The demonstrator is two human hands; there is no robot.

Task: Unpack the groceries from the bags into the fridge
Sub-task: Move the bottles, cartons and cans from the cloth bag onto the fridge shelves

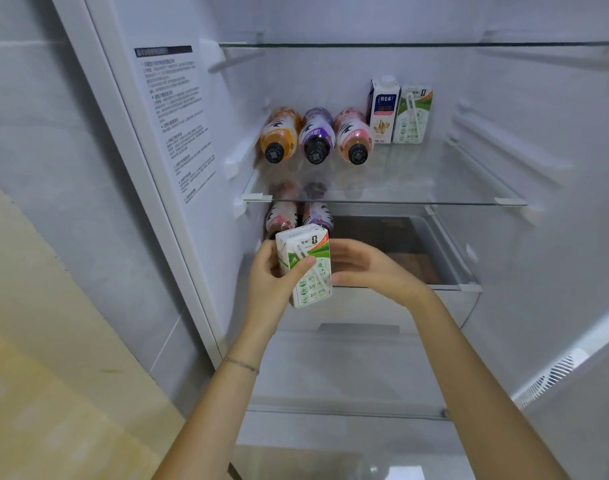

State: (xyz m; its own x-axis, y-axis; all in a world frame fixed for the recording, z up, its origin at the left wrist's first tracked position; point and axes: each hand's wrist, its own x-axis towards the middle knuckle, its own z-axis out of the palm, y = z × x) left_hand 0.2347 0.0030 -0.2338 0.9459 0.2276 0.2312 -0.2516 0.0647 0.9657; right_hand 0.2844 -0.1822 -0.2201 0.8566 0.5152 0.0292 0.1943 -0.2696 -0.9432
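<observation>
Carton [304, 268] gripped in my left hand [273, 282], right hand [368, 268] open alongside; I should stand it upright beside the matching carton [412, 114].

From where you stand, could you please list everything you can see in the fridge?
orange bottle, purple bottle, pink bottle: 3, lying side by side on the middle shelf, caps forward
lower bottles: 2, pink and purple, lying under that shelf, partly hidden
capped carton: 1, white and blue, upright at the back of the middle shelf
straw carton: 1, white and green, upright, right of the capped one
held carton: 1, white and green, in front of the lower bottles
middle shelf: 1, clear glass
upper shelf: 1, clear glass, top
drawer: 1, clear, low
printed label: 1, black text, left wall
bracelet: 1, thin, left wrist
left hand: grips the held carton
right hand: fingers straight, at the carton's right side
</observation>
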